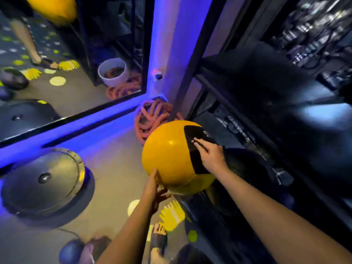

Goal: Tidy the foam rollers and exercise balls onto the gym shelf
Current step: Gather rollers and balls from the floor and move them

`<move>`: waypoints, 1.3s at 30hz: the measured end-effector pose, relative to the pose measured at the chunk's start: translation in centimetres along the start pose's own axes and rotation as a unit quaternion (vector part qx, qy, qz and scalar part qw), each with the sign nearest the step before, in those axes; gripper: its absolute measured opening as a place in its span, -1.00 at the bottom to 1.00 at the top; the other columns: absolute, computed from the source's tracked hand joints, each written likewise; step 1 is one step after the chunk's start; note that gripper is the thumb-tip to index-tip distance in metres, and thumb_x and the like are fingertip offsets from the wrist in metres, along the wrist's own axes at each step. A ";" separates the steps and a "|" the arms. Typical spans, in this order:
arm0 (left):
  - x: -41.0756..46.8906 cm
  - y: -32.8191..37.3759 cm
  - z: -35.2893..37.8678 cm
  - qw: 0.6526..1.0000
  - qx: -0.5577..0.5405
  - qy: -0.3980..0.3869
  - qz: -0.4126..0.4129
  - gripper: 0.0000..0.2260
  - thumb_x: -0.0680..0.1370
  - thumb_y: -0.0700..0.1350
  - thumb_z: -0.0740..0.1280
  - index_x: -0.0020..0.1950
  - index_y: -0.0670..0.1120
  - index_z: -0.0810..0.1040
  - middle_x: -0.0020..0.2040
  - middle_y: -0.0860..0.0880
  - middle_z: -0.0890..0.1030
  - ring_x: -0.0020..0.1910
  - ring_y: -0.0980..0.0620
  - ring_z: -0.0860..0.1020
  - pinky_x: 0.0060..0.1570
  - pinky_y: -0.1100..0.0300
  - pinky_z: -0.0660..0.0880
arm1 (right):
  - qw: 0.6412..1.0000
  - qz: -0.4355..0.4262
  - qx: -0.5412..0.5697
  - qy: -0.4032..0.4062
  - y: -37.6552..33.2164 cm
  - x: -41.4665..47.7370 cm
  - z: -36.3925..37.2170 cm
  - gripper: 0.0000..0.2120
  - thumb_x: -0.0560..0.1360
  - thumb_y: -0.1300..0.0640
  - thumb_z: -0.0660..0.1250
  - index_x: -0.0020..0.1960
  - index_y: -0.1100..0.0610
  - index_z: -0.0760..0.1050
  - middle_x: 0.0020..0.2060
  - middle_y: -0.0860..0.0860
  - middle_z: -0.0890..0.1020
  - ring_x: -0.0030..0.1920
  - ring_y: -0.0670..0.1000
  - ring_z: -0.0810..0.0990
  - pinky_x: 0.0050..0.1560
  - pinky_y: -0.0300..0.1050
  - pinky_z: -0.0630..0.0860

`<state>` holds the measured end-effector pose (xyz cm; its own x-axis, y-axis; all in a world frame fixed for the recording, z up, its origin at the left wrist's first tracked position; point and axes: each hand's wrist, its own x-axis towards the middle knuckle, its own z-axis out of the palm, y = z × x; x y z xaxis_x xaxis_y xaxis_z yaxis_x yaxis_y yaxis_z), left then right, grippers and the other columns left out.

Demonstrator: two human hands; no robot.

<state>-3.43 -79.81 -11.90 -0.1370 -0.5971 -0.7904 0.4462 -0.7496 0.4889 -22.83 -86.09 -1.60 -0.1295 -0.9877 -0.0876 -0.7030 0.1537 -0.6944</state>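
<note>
Both hands are making the grip on the yellow exercise ball (171,155) at lower centre of the frame: the left hand (155,189) is cupping it from underneath at its lower left edge, fingers spread against the skin, while the right hand (210,156) is lying flat on the black panel on its upper right side. Neither hand is closing around anything; the ball is too wide for that, so it is being pressed between two open palms set roughly opposite each other.

The ball is sitting at the front lip of the dark gym shelf (247,103), which is filling the right half of the frame. What matters for the coming move is that the shelf's lower bay is lying to the right of the ball and slightly beyond it, on the right hand's side. The left hand, on the far side from the shelf, is probably the one doing the pushing, with the right hand guiding from above. Being round, the ball has no long axis to line up. A coil of orange rope (150,119) is lying on the floor just behind it, clear of that path.
</note>
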 end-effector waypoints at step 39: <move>-9.4 -2.2 -23.6 0.882 0.360 0.300 0.051 -0.67 0.57 0.04 0.42 -0.19 -0.22 0.61 -0.29 -0.10 0.64 -0.29 -0.01 0.54 -0.30 0.16 0.40 | 0.886 0.073 -0.271 -0.368 -2.9 -8.1 20.9 -0.65 0.62 -0.01 0.17 0.31 0.13 0.48 0.29 0.22 0.57 0.30 0.27 0.55 0.25 0.07 0.49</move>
<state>17.76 -65.81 -14.27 0.4598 -0.5759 -0.6759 -0.2775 -0.8162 0.5067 -5.12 -79.11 -13.75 0.1056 -0.6763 -0.7290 -0.9747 0.0749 -0.2108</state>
